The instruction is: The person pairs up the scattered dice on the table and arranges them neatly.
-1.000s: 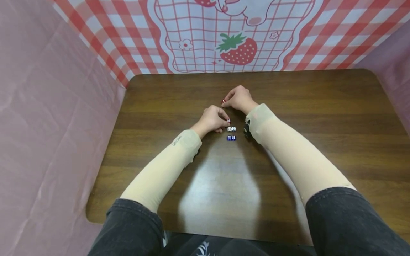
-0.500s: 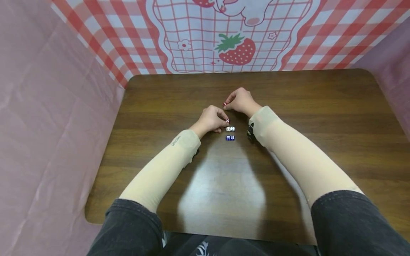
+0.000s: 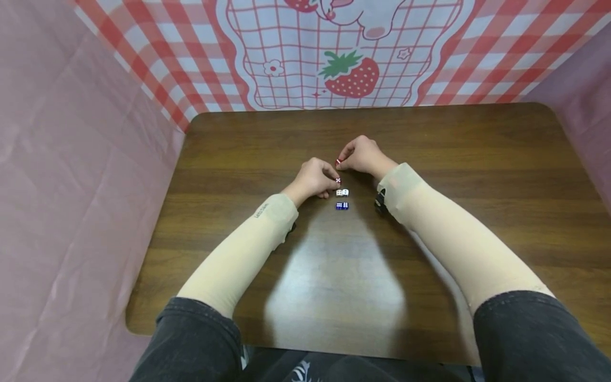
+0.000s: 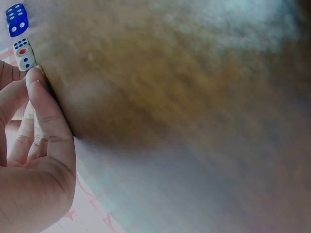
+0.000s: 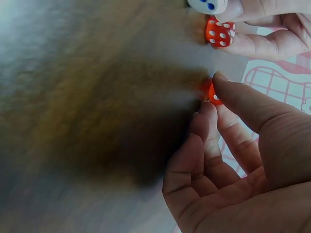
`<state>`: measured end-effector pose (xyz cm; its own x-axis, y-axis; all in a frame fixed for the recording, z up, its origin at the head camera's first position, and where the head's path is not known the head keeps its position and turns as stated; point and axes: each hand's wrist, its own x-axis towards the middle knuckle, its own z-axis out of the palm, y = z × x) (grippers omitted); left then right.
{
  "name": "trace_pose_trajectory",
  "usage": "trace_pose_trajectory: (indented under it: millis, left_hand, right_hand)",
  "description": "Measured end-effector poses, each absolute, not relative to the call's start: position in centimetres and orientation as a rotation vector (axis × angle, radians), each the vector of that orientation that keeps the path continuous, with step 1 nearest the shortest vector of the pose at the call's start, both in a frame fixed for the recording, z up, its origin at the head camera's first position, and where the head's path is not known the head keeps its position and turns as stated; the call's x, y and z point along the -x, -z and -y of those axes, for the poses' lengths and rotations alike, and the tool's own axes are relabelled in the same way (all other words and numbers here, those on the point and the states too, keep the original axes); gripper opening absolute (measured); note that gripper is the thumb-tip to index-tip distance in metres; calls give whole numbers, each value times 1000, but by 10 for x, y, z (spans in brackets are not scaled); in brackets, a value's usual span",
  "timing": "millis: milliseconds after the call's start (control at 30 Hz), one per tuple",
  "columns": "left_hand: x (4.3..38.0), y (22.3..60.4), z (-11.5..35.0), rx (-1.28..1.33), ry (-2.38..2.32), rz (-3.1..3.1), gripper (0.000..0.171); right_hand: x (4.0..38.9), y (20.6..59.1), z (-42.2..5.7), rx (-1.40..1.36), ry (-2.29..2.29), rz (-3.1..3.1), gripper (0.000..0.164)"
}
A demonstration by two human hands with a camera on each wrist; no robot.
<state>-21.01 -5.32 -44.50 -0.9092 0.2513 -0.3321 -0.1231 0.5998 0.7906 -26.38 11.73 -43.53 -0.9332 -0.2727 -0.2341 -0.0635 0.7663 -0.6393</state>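
My left hand (image 3: pixel 312 178) pinches a red die (image 3: pixel 338 181) with white pips, close over the wooden table. In the right wrist view this red die (image 5: pixel 219 32) sits between the left fingertips. Just beyond it, my right hand (image 3: pixel 365 155) holds a second red die (image 5: pixel 214 94) between thumb and fingertips, partly covered by the thumb. A pair of white dice (image 3: pixel 342 192) lies side by side nearer the body, right by the left fingertips. Nearer still is a pair of blue dice (image 3: pixel 342 206). The left wrist view shows one white die (image 4: pixel 23 54) and one blue die (image 4: pixel 17 20).
The brown wooden table (image 3: pixel 229 159) has rounded corners. A red-and-white checked cloth (image 3: pixel 281 85) with a strawberry print hangs behind it, and pink cloth (image 3: pixel 71 185) hangs at the left side. Both forearms reach in from the front edge.
My right hand has come toward the body and slightly right with its red die, closer to the left hand. The left hand stays almost still, holding its die.
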Motion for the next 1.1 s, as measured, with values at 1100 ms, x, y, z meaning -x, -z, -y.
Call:
trace_pose_trajectory:
  millis: [1100]
  left_hand:
    - [209,441,52,-103,-1230,-2416,12]
  right_hand:
    - [233,435,-132,383,894,-2597,13]
